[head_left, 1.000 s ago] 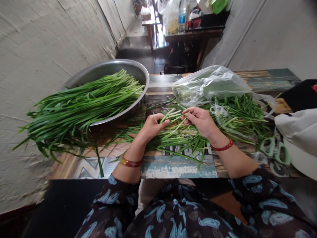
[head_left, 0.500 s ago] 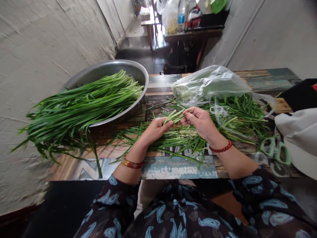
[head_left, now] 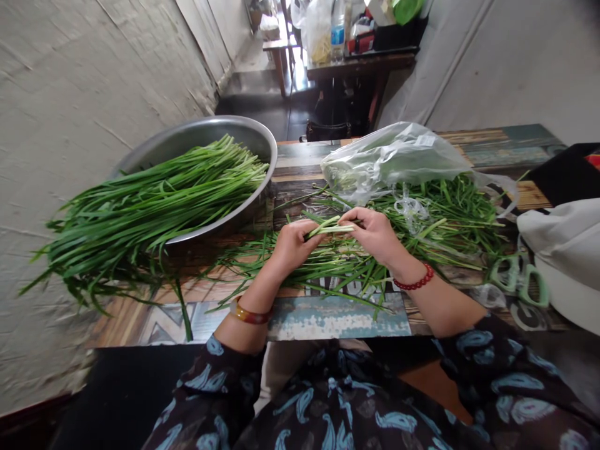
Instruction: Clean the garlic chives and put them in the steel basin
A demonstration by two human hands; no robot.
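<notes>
My left hand [head_left: 295, 244] is closed round a small bunch of garlic chives [head_left: 332, 226], whose pale stem ends point right. The fingertips of my right hand [head_left: 372, 231] pinch the tips of those stems. Under both hands, loose chives [head_left: 323, 269] lie scattered over the patterned wooden table [head_left: 337, 317]. To the left, a large metal basin [head_left: 269, 147] holds a thick heap of long chives [head_left: 164, 200], their green leaves hanging over its near rim. A clear plastic bag [head_left: 398, 156] rests on more greens [head_left: 459, 206] beyond my right hand.
Green-handled scissors [head_left: 534, 284] lie at the right beside a light cap [head_left: 562, 256]. A rough pale wall [head_left: 56, 125] runs along the left. Farther back, another table [head_left: 360, 65] carries a water bottle [head_left: 337, 34] and bags.
The pinched stems now lie flatter and more level between my hands. My right hand's fingers have shifted slightly along the stem tips. The whole view has moved a little.
</notes>
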